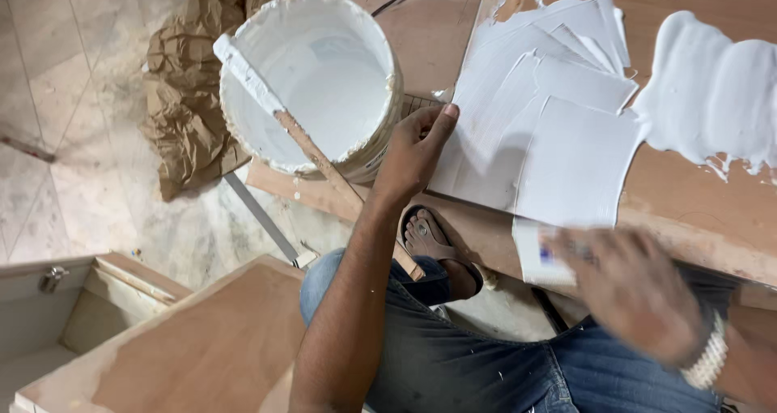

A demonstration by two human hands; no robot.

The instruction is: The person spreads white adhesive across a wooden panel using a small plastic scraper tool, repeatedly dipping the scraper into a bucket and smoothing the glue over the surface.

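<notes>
Left arm bare, stretched forward past bent knee; left hand (414,150) palm down, fingers together, thumb apart, resting just right of white bucket (312,81). Right hand (635,287) blurred, well right of and nearer than bucket, fingers curled around small white card (541,255); pale beaded band on wrist.

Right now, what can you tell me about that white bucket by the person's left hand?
The bucket is round, open-topped and looks like plastic, its rim crusted with dried white paste. Inside it is coated white, and more white paste appears to lie in the bottom. It stands upright on a wooden board, beside crumpled brown paper. A flat wooden stick, its upper end smeared white, leans across the rim. The left hand lies against the bucket's right side, by the rim.
</notes>
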